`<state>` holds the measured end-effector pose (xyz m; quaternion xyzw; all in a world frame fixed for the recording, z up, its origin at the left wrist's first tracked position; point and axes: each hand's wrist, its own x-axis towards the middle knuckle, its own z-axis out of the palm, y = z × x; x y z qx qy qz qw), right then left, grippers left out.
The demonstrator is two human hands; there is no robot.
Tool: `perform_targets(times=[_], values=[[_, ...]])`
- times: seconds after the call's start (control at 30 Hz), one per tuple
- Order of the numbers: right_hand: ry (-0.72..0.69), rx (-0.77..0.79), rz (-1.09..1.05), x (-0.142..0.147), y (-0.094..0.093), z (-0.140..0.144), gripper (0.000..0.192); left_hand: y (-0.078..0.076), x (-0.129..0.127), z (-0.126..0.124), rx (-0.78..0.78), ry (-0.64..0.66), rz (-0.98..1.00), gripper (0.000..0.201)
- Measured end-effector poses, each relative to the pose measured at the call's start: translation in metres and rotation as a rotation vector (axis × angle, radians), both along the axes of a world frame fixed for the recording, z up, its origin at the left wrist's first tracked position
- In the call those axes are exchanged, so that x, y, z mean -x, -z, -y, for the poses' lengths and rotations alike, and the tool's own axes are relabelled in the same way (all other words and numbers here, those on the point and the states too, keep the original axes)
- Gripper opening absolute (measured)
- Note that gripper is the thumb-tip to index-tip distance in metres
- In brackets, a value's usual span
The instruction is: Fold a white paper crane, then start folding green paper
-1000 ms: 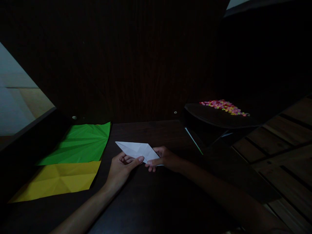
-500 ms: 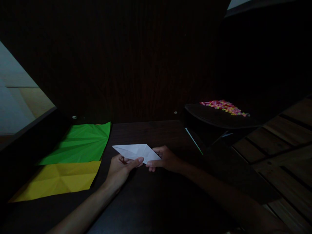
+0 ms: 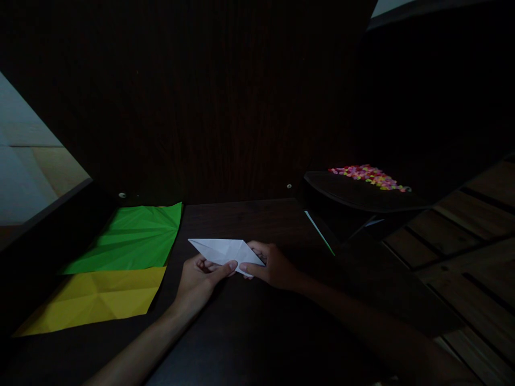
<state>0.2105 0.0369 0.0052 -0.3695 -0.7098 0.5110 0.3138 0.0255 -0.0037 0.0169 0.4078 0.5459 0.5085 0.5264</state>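
Note:
A folded white paper (image 3: 220, 249), shaped like a long pointed diamond, is held just above the dark wooden table (image 3: 249, 327). My left hand (image 3: 199, 279) grips its near edge with the thumb on top and fingers curled beneath. My right hand (image 3: 271, 264) pinches its right tip between thumb and fingers. The paper's left point sticks out free toward the green sheet.
A creased green paper sheet (image 3: 132, 236) and a creased yellow sheet (image 3: 96, 297) lie on the table's left side. A dark raised tray (image 3: 354, 195) at the right holds several small colourful bits (image 3: 368, 176). A dark wall panel stands behind.
The white paper has tilted and shifted slightly between my hands. My right hand has closed more over its right tip.

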Motion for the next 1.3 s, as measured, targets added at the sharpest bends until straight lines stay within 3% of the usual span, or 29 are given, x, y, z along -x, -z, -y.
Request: perform_targets(times=[0.2,0.37,0.47,0.63,0.83,0.93,1.07,1.2,1.3], values=[[0.058,-0.104,-0.002,0.002,-0.004,0.005,0.037,0.002,-0.002,0.001,0.010,0.045,0.010,0.033],[0.208,-0.282,0.063,0.004,-0.003,0.006,0.029,0.004,-0.003,0.002,0.003,0.056,-0.021,0.031],[0.227,-0.328,0.098,0.004,0.000,0.006,0.024,0.006,-0.003,0.003,-0.024,0.099,-0.037,0.029],[0.207,-0.421,0.136,0.005,0.005,0.007,0.031,0.002,-0.004,0.001,-0.066,0.144,-0.042,0.028],[0.054,-0.534,0.180,0.001,-0.001,0.012,0.044,0.001,-0.003,0.001,-0.090,0.141,-0.075,0.026],[-0.022,-0.435,0.088,-0.002,-0.006,0.012,0.042,0.003,-0.001,0.001,-0.076,0.143,-0.118,0.027],[0.020,-0.182,-0.054,-0.001,-0.010,0.005,0.043,0.005,0.001,0.001,-0.067,0.172,-0.153,0.028],[-0.018,-0.034,-0.131,0.001,-0.009,-0.001,0.048,0.006,0.003,0.000,-0.077,0.197,-0.138,0.030],[-0.057,0.119,-0.195,0.002,-0.006,-0.001,0.040,0.005,0.003,0.001,-0.081,0.225,-0.109,0.030]])
